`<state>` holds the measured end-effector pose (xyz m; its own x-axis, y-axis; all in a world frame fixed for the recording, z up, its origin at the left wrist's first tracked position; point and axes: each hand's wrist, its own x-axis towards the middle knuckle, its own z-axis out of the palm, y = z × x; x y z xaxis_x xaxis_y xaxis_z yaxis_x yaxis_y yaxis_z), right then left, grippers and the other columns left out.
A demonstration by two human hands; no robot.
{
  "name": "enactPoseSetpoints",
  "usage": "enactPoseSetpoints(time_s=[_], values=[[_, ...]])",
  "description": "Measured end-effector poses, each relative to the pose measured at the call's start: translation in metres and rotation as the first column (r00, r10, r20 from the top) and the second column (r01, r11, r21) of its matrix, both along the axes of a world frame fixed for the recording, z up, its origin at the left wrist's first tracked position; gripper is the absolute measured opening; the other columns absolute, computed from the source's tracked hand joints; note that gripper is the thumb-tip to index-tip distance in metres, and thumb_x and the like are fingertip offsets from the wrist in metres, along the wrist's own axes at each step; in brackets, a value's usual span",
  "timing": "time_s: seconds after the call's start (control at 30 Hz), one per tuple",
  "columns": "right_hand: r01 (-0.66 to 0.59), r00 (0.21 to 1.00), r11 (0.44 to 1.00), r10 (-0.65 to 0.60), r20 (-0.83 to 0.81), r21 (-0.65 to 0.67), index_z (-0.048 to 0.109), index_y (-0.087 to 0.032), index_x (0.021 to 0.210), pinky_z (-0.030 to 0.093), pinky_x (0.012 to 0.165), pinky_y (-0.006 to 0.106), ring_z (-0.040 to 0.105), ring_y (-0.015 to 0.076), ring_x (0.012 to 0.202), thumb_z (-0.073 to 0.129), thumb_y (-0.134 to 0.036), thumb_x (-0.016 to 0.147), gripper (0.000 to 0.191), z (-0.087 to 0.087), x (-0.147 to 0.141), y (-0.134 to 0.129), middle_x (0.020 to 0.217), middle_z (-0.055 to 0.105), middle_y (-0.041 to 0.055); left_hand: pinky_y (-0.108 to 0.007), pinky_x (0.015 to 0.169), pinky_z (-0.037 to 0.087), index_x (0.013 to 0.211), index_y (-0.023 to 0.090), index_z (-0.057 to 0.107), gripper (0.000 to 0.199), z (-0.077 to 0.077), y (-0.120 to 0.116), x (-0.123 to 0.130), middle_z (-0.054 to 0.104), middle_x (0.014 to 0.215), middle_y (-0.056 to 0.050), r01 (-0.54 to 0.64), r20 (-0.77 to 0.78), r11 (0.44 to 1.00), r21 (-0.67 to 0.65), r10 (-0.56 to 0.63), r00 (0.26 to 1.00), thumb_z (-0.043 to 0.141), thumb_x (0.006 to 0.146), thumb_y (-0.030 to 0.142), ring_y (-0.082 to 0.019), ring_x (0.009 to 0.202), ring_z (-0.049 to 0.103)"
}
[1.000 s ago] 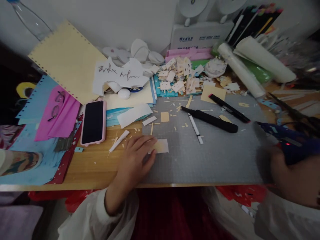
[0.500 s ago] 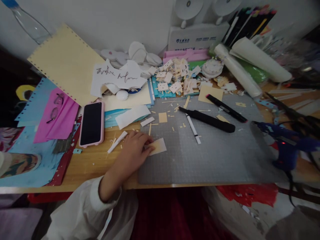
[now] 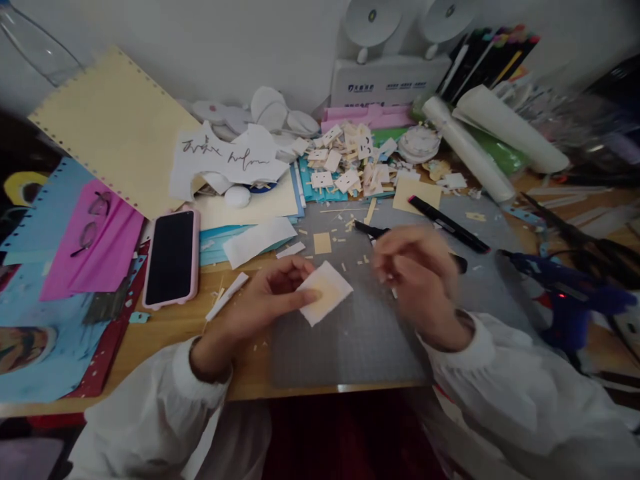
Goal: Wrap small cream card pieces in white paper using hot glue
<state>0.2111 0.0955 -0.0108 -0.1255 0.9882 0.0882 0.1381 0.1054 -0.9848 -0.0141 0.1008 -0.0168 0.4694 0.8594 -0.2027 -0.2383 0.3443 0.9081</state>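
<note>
Between the thumb and fingers of my left hand (image 3: 273,293) is a small white paper square (image 3: 333,291) with a yellowish patch on it, tilted above the grey cutting mat (image 3: 350,353). My right hand (image 3: 420,280) is over the mat to the right, its fingers curled but smeared by motion. It covers much of a black pen-like tool (image 3: 367,229) and nearly all of the white pen; whether it grips anything is unclear. A small cream paper square (image 3: 323,243) lies flat beyond my left hand. Narrow paper scraps are scattered around it.
A blue glue gun (image 3: 570,297) with a red light rests at the right. At the back sits a heap of small paper faces (image 3: 345,160). A black marker (image 3: 450,225) lies on the mat. The phone (image 3: 171,259) and a rolled white paper strip (image 3: 227,297) are left.
My right hand has come into view from the right, over the pens. My left hand has lifted the white paper square off the mat and turned it. The view has shifted slightly.
</note>
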Motion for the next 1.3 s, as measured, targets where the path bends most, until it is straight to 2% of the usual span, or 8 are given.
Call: enactPoseSetpoints(time_s=[0.1, 0.2, 0.37, 0.57, 0.7, 0.83, 0.97, 1.3], values=[[-0.170, 0.975, 0.966, 0.137, -0.175, -0.193, 0.050, -0.020, 0.079, 0.032, 0.041, 0.020, 0.042, 0.0082, 0.048, 0.041, -0.044, 0.096, 0.031, -0.009, -0.021, 0.010, 0.063, 0.049, -0.0037, -0.017, 0.059, 0.049, 0.083, 0.015, 0.062, 0.021, -0.004, -0.006, 0.001, 0.064, 0.078, 0.001, 0.003, 0.045, 0.996, -0.084, 0.001, 0.999, 0.079, 0.072, 0.021, -0.008, 0.066, 0.060], [-0.328, 0.924, 0.878, 0.223, -0.310, -0.348, 0.046, -0.020, 0.072, 0.027, 0.039, 0.019, 0.036, 0.0068, 0.044, 0.045, -0.043, 0.094, 0.032, -0.014, -0.031, 0.006, 0.056, 0.040, -0.0062, -0.019, 0.059, 0.050, 0.079, 0.015, 0.062, 0.020, -0.004, -0.011, 0.001, 0.064, 0.075, 0.000, 0.054, 0.051, 0.993, -0.109, -0.048, 0.998, 0.079, 0.072, 0.022, -0.009, 0.064, 0.060], [-0.480, 0.827, 0.770, 0.238, -0.509, -0.420, 0.050, -0.019, 0.071, 0.026, 0.041, 0.018, 0.034, 0.0050, 0.047, 0.053, -0.041, 0.092, 0.031, -0.013, -0.033, -0.003, 0.060, 0.040, -0.0065, -0.018, 0.058, 0.049, 0.077, 0.015, 0.061, 0.020, -0.001, -0.015, 0.002, 0.063, 0.072, 0.000, 0.097, 0.099, 0.988, -0.118, -0.085, 0.991, 0.079, 0.072, 0.022, -0.009, 0.063, 0.059], [-0.568, 0.781, 0.690, 0.281, -0.557, -0.449, 0.053, -0.018, 0.077, 0.022, 0.040, 0.018, 0.032, 0.0048, 0.045, 0.049, -0.043, 0.095, 0.031, -0.016, -0.032, 0.001, 0.056, 0.042, -0.0070, -0.022, 0.063, 0.053, 0.077, 0.018, 0.062, 0.017, 0.001, -0.018, 0.000, 0.066, 0.073, 0.000, 0.145, 0.194, 0.982, -0.121, -0.120, 0.974, 0.079, 0.073, 0.020, -0.011, 0.066, 0.063], [-0.582, 0.793, 0.704, 0.381, -0.475, -0.406, 0.051, -0.018, 0.075, 0.027, 0.042, 0.018, 0.036, 0.0055, 0.048, 0.051, -0.042, 0.093, 0.031, -0.012, -0.034, 0.001, 0.056, 0.042, -0.0068, -0.026, 0.065, 0.055, 0.073, 0.018, 0.062, 0.020, 0.004, -0.017, 0.001, 0.067, 0.071, 0.000, 0.153, 0.130, 0.983, -0.104, -0.139, 0.982, 0.081, 0.070, 0.022, -0.014, 0.066, 0.065], [-0.560, 0.811, 0.731, 0.386, -0.441, -0.389, 0.049, -0.019, 0.075, 0.034, 0.046, 0.018, 0.041, 0.0065, 0.054, 0.058, -0.047, 0.088, 0.032, -0.010, -0.036, -0.002, 0.061, 0.047, -0.0056, -0.022, 0.061, 0.054, 0.070, 0.017, 0.061, 0.019, 0.007, -0.015, 0.003, 0.066, 0.069, 0.001, 0.161, 0.084, 0.979, -0.123, -0.151, 0.985, 0.079, 0.067, 0.013, -0.012, 0.064, 0.064], [-0.566, 0.802, 0.742, 0.395, -0.448, -0.359, 0.048, -0.019, 0.072, 0.032, 0.046, 0.018, 0.038, 0.0059, 0.052, 0.060, -0.047, 0.087, 0.034, -0.011, -0.034, -0.005, 0.060, 0.044, -0.0058, -0.017, 0.063, 0.053, 0.073, 0.016, 0.064, 0.018, 0.004, -0.015, 0.002, 0.065, 0.071, 0.002, 0.132, 0.070, 0.986, -0.104, -0.125, 0.990, 0.076, 0.068, 0.005, -0.009, 0.065, 0.062], [-0.538, 0.827, 0.809, 0.453, -0.331, -0.238, 0.042, -0.019, 0.064, 0.028, 0.046, 0.019, 0.032, 0.0061, 0.052, 0.047, -0.039, 0.096, 0.038, -0.010, -0.029, -0.007, 0.058, 0.037, -0.0060, -0.013, 0.060, 0.050, 0.077, 0.015, 0.065, 0.013, -0.001, -0.014, 0.002, 0.064, 0.073, 0.003, 0.110, 0.042, 0.983, -0.144, -0.105, 0.994, 0.076, 0.073, 0.009, -0.006, 0.064, 0.059]])
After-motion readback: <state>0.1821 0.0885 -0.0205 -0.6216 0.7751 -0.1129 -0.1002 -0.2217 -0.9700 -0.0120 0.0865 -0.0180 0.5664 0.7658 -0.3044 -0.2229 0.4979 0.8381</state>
